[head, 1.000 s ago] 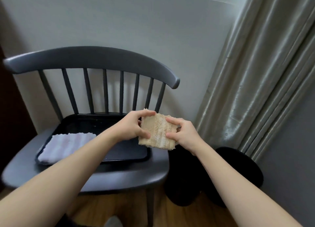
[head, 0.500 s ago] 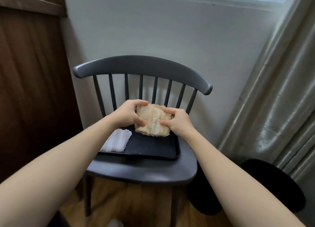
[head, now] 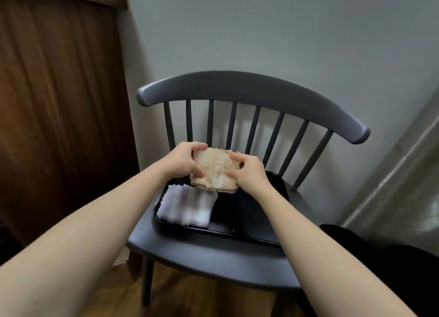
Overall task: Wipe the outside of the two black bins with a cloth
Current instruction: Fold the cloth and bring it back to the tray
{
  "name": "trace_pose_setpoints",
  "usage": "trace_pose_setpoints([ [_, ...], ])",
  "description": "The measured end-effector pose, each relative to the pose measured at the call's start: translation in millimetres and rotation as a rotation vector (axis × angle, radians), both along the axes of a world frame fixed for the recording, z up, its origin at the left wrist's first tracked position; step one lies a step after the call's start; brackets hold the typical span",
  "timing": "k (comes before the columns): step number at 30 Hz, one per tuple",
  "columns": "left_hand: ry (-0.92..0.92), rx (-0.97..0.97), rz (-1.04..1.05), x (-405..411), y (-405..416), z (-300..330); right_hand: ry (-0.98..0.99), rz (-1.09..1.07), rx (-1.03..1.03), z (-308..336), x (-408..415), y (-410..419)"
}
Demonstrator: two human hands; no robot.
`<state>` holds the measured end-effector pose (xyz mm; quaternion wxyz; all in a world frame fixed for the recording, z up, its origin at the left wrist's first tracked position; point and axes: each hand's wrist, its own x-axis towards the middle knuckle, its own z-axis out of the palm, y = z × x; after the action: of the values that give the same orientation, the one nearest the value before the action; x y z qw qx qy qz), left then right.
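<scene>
A folded beige cloth point(head: 213, 170) is held in the air above the chair seat. My left hand point(head: 184, 161) grips its left edge and my right hand point(head: 248, 174) grips its right edge. The black bins point(head: 389, 264) show only as dark shapes on the floor at the lower right, beside the chair and behind my right forearm; most of them is cut off by the frame.
A dark grey spindle-back chair point(head: 237, 90) stands against the wall. On its seat lies a black tray point(head: 240, 219) with a folded white cloth point(head: 187, 206) at its left. A brown wooden panel point(head: 59, 102) is left, a pale curtain point(head: 403, 174) right.
The view has swung left, so the chair sits more to the right and the bins have slid toward the frame's lower right edge. Both hands keep hold of the beige cloth.
</scene>
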<state>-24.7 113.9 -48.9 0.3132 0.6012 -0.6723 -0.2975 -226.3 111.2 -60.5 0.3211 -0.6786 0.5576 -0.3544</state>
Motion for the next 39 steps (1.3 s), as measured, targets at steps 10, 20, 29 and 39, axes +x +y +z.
trace_pose_setpoints([
  [10,-0.05,0.055,0.082,35.2,-40.8,-51.9,0.093,0.011,0.048,-41.0,43.2,-41.9],
  [20,-0.464,0.026,-0.011,33.5,-58.4,-72.8,0.276,0.051,0.093,-73.9,51.2,-62.5],
  [29,-0.534,0.023,-0.091,45.6,-55.9,-68.3,0.61,0.182,-0.133,-66.1,44.3,-58.1],
  [39,-0.64,0.159,-0.204,46.8,-59.4,-66.9,0.734,0.278,0.005,-63.7,33.8,-57.2],
])
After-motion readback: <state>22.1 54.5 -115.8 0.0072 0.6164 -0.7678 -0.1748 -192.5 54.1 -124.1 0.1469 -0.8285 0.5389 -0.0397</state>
